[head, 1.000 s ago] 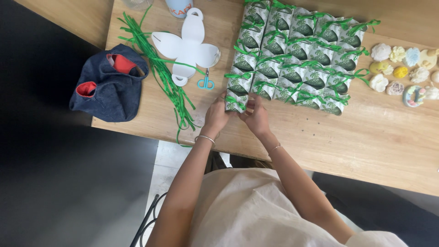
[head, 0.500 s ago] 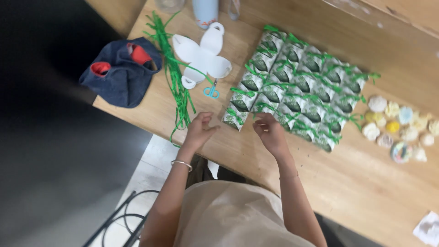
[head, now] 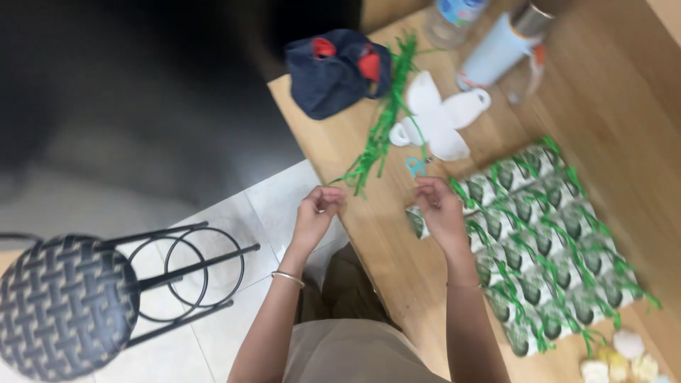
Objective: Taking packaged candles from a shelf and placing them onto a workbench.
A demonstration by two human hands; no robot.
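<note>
My left hand [head: 319,211] hovers just off the wooden table's [head: 399,273] near edge, fingers curled together, close to the lower tips of a bundle of green ribbon strips [head: 381,131]. Whether it pinches a strand is lost in blur. My right hand [head: 440,211] lies on the table over the corner packet [head: 417,221] of a tidy block of green-and-white packets tied with green ribbon [head: 546,248]. Its fingers are bent down onto that packet. Small blue scissors [head: 415,167] lie just beyond it.
A white paper cut-out [head: 436,120], a dark blue pouch with red inside [head: 333,67], a clear bottle [head: 454,13] and a pale blue tumbler [head: 496,50] stand at the table's far end. Small pastel pieces [head: 617,358] lie at lower right. A woven-seat metal stool [head: 67,305] stands on the floor, left.
Both hands held the corner packet together a second ago. They have since parted: the left moved off toward the ribbon tips, the right stayed at the packet. The camera has swung left.
</note>
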